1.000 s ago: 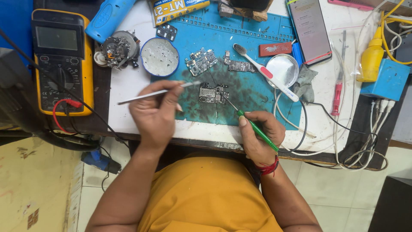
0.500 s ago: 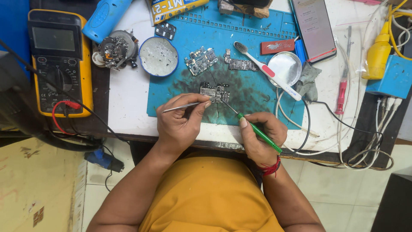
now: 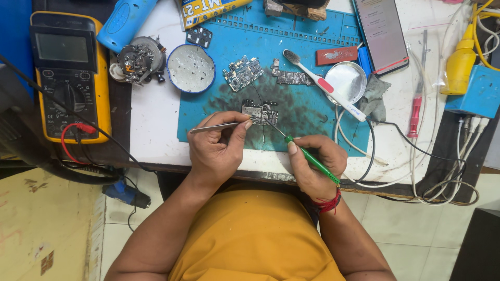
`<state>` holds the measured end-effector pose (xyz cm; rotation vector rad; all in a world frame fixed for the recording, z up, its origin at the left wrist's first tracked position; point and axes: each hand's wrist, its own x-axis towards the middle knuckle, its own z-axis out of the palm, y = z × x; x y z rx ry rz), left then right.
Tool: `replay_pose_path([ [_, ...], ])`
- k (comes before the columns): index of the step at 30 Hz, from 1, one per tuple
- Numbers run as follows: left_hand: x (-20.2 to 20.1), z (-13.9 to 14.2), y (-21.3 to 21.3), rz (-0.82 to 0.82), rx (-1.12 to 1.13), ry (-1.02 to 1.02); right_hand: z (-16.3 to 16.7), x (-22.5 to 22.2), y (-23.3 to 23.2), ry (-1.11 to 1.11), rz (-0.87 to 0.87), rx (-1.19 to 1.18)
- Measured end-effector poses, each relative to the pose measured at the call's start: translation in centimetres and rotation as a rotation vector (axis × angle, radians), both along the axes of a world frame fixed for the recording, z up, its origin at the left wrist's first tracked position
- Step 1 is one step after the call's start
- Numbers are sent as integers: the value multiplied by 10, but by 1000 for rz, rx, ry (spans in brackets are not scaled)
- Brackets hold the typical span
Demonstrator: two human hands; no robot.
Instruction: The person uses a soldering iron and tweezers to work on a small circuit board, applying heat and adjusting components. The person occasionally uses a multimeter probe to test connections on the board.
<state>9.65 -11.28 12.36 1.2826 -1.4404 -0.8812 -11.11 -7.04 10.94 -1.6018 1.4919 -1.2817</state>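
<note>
White desk (image 3: 156,130), cluttered, seen from above, tiled floor below. Blue work mat (image 3: 312,130) covers the middle of it, dark smudges at its centre. Yellow multimeter (image 3: 70,78) sits at the left edge with red and black leads; phone (image 3: 383,34) at the top right, yellow bottle (image 3: 461,62) and blue box (image 3: 482,91) far right, white cables looping off the near edge. Round blue-rimmed tin (image 3: 191,67) sits just off the mat's top left corner, small metal dish (image 3: 345,81) and white-pink toothbrush (image 3: 323,86) on the mat's right side. Two spare boards (image 3: 242,73) lie above the small circuit board (image 3: 260,112) at mat centre. Left hand (image 3: 216,151), fingers pinching metal tweezers (image 3: 219,126), tips on the board's left edge. Right hand (image 3: 315,166), fingers pinched around a green-handled probe (image 3: 310,158), tip touching the board's right side. Board work looks mid-way: both tools on it, parts lying loose, nothing reassembled.
</note>
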Motion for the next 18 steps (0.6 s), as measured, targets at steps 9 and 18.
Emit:
replay_pose_path([
  [9,-8,-2,-1,-4,-3,-6,0,-6,-1,8,-12,3],
  [18,-15,2,-1,19,-17,14,8,-11,-2,14,-5,-9],
])
